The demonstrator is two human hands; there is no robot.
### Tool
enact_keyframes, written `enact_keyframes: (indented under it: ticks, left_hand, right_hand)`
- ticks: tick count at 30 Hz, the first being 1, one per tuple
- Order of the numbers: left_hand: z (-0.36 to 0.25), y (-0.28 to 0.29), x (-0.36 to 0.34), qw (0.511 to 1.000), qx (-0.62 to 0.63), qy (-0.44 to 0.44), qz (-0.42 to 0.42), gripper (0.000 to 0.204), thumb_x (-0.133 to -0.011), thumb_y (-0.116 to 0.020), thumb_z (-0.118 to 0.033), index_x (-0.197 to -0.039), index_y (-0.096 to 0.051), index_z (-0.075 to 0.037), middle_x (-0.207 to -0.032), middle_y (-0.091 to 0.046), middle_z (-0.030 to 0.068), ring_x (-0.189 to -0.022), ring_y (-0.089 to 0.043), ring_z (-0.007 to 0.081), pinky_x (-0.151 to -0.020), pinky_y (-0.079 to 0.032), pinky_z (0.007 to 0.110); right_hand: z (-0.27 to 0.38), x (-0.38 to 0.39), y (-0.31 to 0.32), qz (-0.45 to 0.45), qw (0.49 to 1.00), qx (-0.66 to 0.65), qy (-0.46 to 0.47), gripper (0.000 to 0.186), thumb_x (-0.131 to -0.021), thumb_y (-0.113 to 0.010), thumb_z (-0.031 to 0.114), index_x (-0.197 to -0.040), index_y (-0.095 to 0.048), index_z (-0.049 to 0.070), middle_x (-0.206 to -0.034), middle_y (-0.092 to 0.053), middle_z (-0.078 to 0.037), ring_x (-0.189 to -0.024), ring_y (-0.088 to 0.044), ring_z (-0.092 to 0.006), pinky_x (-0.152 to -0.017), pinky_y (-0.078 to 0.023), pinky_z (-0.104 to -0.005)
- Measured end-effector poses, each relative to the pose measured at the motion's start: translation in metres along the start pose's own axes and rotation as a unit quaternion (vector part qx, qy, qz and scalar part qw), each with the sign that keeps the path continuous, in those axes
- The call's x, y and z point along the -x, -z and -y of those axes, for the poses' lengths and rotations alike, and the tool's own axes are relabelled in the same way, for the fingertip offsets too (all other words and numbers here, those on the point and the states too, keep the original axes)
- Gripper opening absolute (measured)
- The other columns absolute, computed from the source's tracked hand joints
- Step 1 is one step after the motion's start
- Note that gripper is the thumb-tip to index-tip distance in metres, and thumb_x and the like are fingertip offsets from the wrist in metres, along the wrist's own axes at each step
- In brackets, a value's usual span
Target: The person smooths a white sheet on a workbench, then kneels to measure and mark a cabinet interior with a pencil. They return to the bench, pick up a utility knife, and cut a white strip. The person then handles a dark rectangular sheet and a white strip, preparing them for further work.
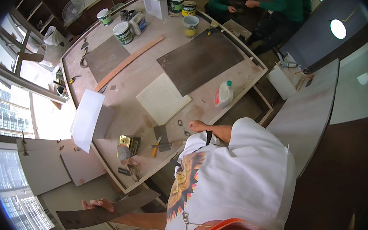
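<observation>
My left hand [96,204] grips a dark brown, narrow flat strip [79,217] at the lower left, its fingers over the upper edge. My right hand [197,125] is at the worktable's near side with fingers curled; I cannot make out whether it holds anything. Just left of it lie black-handled scissors [180,125]. A yellow-handled tool [155,149] lies by a small dark sheet [161,133]. Further left are a gold tin [127,142] and small dark items [124,170].
The worktable [120,90] bears a dark board [196,57], pale sheet [158,99], wooden strip [127,62], white jug [222,95], white box [89,121] and several buckets [122,32]. Panels lean at left [42,169] and right [306,117]. Two people [281,5] in green are beyond the table.
</observation>
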State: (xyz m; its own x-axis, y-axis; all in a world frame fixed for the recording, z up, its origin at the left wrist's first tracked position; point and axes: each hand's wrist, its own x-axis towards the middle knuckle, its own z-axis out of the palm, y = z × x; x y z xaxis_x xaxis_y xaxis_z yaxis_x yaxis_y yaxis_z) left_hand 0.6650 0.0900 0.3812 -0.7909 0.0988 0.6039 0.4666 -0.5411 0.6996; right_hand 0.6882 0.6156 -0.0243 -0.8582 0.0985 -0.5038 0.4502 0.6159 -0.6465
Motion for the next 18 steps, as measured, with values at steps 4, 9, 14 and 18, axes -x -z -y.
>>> enact_keyframes:
  ticks: [4, 9, 14, 18]
  left_hand:
    - [0.058, -0.043, -0.025, 0.999, 0.032, 0.032, 0.022, 0.047, -0.111, -0.036, -0.027, -0.148, -0.032, 0.001, -0.093, -0.067, 0.0237, -0.037, -0.042, 0.0164, -0.036, -0.038, 0.028]
    - [0.114, -0.085, -0.046, 0.996, 0.055, 0.063, 0.012, 0.046, -0.111, -0.037, -0.027, -0.148, -0.031, 0.001, -0.093, -0.067, 0.0236, -0.037, -0.042, 0.0166, -0.036, -0.038, 0.028]
    - [0.160, -0.131, -0.068, 0.994, 0.053, 0.076, -0.052, 0.045, -0.111, -0.038, -0.026, -0.148, -0.033, -0.001, -0.091, -0.067, 0.0227, -0.036, -0.039, 0.0160, -0.036, -0.038, 0.028]
    - [0.234, -0.180, -0.100, 0.985, 0.000, 0.148, -0.094, 0.039, -0.109, -0.044, -0.031, -0.136, -0.051, -0.003, -0.070, -0.061, 0.0163, -0.033, -0.039, 0.0124, -0.031, -0.029, 0.024]
  right_hand:
    - [-0.058, -0.006, 0.046, -0.025, 0.999, -0.008, -0.022, 0.027, -0.086, -0.060, 0.030, -0.099, -0.072, 0.010, -0.101, -0.074, -0.017, -0.098, -0.071, -0.0339, -0.086, -0.055, -0.0443]
    - [-0.139, 0.007, 0.087, -0.061, 0.992, 0.006, -0.106, 0.028, -0.087, -0.058, 0.029, -0.101, -0.071, 0.009, -0.100, -0.073, -0.018, -0.098, -0.070, -0.0370, -0.085, -0.054, -0.0462]
    - [-0.175, 0.049, 0.113, -0.109, 0.986, -0.046, -0.120, 0.029, -0.088, -0.057, 0.027, -0.102, -0.070, 0.006, -0.100, -0.072, -0.021, -0.096, -0.070, -0.0372, -0.085, -0.054, -0.0466]
    - [-0.225, 0.089, 0.105, -0.190, 0.957, -0.177, -0.129, 0.026, -0.088, -0.059, 0.016, -0.109, -0.066, 0.002, -0.084, -0.069, -0.009, -0.074, -0.066, -0.0175, -0.068, -0.055, -0.0352]
